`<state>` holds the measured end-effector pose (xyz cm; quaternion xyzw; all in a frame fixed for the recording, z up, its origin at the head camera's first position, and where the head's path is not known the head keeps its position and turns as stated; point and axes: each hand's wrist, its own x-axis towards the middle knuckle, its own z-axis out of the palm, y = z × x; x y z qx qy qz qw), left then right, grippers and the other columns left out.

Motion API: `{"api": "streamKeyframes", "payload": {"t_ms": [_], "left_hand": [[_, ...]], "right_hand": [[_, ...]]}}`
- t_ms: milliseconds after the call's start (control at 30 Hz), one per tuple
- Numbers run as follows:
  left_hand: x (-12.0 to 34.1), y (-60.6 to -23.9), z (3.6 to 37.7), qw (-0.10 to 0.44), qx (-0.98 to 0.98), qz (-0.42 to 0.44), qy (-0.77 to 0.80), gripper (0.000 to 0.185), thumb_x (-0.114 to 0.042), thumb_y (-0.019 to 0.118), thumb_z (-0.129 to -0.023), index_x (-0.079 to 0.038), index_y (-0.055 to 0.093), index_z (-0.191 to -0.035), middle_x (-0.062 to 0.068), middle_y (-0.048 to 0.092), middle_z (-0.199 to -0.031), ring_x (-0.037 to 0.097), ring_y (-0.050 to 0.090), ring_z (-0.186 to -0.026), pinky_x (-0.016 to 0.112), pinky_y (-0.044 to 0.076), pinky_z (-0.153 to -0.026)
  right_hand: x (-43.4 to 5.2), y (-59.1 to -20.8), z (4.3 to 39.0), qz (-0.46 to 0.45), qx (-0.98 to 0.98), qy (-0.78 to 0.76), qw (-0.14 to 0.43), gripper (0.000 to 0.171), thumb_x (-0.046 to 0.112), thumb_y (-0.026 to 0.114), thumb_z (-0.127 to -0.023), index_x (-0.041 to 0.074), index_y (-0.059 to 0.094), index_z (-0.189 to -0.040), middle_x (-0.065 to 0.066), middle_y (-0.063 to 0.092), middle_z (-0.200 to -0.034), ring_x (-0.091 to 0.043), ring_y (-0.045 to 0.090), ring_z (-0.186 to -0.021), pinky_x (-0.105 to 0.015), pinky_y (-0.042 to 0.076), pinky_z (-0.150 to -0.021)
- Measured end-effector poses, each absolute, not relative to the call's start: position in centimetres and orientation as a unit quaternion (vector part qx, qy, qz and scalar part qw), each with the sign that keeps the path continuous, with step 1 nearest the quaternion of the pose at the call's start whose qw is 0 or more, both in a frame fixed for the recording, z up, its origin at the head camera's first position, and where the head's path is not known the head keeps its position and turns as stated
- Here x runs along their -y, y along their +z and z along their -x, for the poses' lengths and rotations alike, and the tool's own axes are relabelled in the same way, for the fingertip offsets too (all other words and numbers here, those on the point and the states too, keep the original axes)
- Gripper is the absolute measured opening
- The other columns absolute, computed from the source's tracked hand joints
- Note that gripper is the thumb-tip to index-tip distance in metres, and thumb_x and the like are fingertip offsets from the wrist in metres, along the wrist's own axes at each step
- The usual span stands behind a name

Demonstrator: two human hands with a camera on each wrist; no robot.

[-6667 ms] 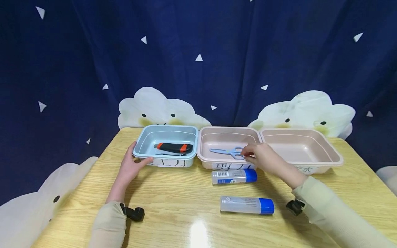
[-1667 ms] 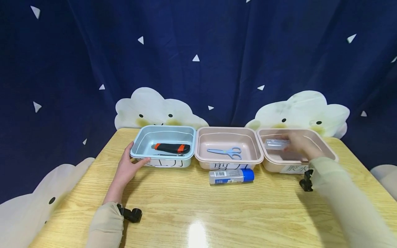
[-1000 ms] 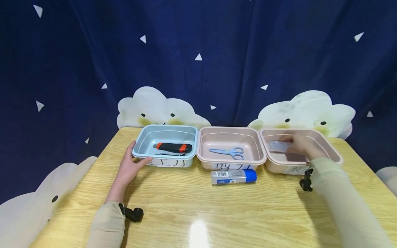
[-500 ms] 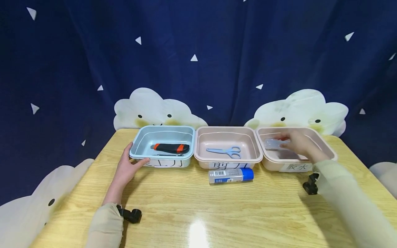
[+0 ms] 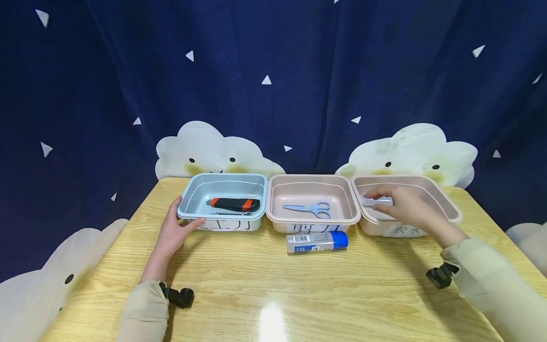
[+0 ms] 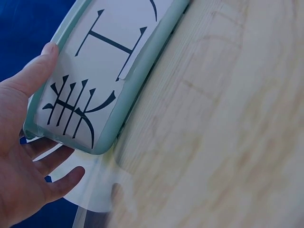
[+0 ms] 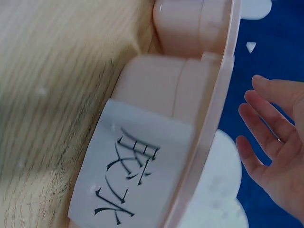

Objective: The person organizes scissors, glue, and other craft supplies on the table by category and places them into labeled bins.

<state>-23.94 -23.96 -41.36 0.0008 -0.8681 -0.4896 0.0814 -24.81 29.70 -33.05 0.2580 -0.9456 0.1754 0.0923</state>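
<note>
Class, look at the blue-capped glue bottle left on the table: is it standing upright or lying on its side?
Lying on its side. The glue bottle rests lengthwise on the table, its blue cap pointing right, just in front of the middle pink bin.

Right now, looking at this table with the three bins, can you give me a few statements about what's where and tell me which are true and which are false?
1. The scissors lie in the middle pink bin. True.
2. The left hand rests on the right-hand pink bin. False: it holds the corner of the blue bin, thumb on its front.
3. A glue bottle with a blue cap lies on the table in front of the middle bin. True.
4. The utility knife lies on the table beside the bins. False: it is inside the blue bin.
5. The right hand is over the right pink bin, fingers straight in the wrist view. True.
</note>
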Motion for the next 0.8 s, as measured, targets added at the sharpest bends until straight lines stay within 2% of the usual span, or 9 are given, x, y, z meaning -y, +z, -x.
{"api": "streamKeyframes", "payload": {"t_ms": [233,500,600,800], "left_hand": [[23.9,-41.5,23.9,0.080,0.867,0.001,-0.492,0.099,-0.039,0.071,-0.077,-0.014,0.005,-0.147,0.018,0.023,-0.146,0.036,0.031,-0.125,0.053,0.025,-0.103],[23.9,-41.4,23.8,0.077,0.869,-0.001,-0.488,0.099,-0.040,0.071,-0.077,-0.014,0.006,-0.147,0.018,0.023,-0.146,0.037,0.030,-0.126,0.054,0.024,-0.103],[23.8,-41.3,23.8,0.080,0.869,0.000,-0.488,0.099,-0.039,0.071,-0.077,-0.013,0.005,-0.147,0.019,0.023,-0.146,0.037,0.030,-0.126,0.054,0.025,-0.103],[24.0,-41.0,23.7,0.078,0.869,0.000,-0.489,0.099,-0.039,0.070,-0.077,-0.012,0.005,-0.147,0.020,0.023,-0.146,0.038,0.031,-0.125,0.053,0.026,-0.103]], "right_hand": [[-27.6,-33.1,22.5,-0.308,0.924,0.196,0.115,0.023,0.007,0.071,-0.077,0.012,0.068,-0.099,0.003,0.068,-0.091,-0.012,0.061,-0.082,-0.032,0.050,-0.071],[-24.6,-34.8,20.4,-0.340,0.913,0.191,0.120,0.022,0.005,0.073,-0.073,0.014,0.069,-0.093,0.008,0.066,-0.084,-0.004,0.055,-0.072,-0.026,0.049,-0.064],[-23.6,-35.6,20.2,-0.356,0.910,0.180,0.111,0.023,0.008,0.073,-0.074,0.014,0.069,-0.095,0.007,0.066,-0.088,-0.006,0.058,-0.077,-0.026,0.049,-0.068],[-21.9,-37.2,20.0,-0.368,0.910,0.161,0.099,0.036,0.013,0.075,-0.073,0.015,0.066,-0.107,-0.001,0.065,-0.109,-0.018,0.060,-0.102,-0.037,0.049,-0.081]]}}
